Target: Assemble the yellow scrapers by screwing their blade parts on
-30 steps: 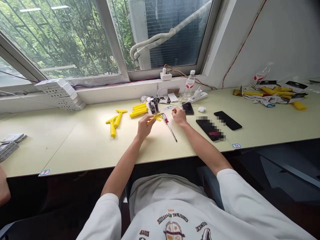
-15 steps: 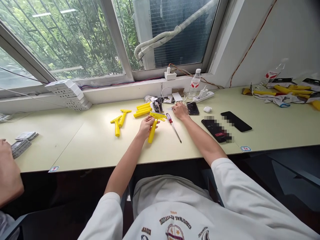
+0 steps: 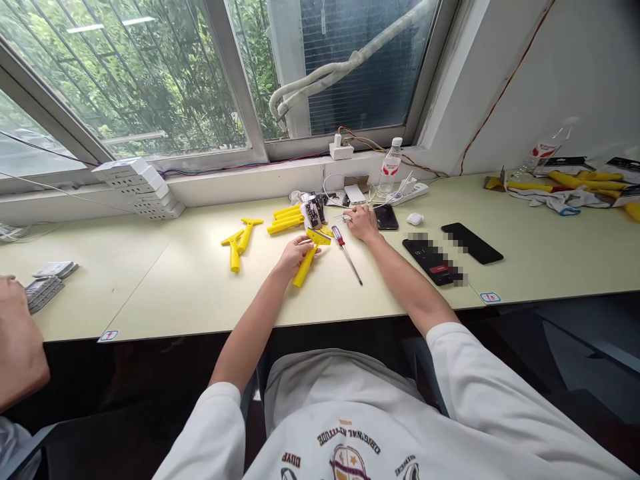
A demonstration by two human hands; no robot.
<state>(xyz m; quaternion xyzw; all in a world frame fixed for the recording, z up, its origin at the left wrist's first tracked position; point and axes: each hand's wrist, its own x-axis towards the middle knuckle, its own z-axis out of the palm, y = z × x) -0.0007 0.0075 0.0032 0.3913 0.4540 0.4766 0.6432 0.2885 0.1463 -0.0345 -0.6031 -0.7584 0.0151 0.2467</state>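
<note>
My left hand [image 3: 296, 253] is closed around the handle of a yellow scraper [image 3: 305, 265], its wide head pointing up and away from me. Further right, my right hand [image 3: 361, 222] rests low on the table, fingertips drawn together over several tiny metal pieces [image 3: 341, 217]. Whatever those fingertips hold is too small to make out. A screwdriver [image 3: 347, 255] with a red and clear handle lies between my hands. Just behind the held scraper's head is a small yellow part [image 3: 326, 231].
Two yellow scrapers [image 3: 234, 255] lie to the left. Several yellow handles [image 3: 286, 220] sit beside black-and-white packaging [image 3: 314, 212]. A phone [image 3: 385, 217], a water bottle [image 3: 389, 168] and a power strip [image 3: 410, 192] stand behind my right hand. Another person's arm [image 3: 20, 340] is at far left.
The scraper in my left hand has tilted, its head turning and dropping slightly toward me. My right hand stays at nearly the same spot.
</note>
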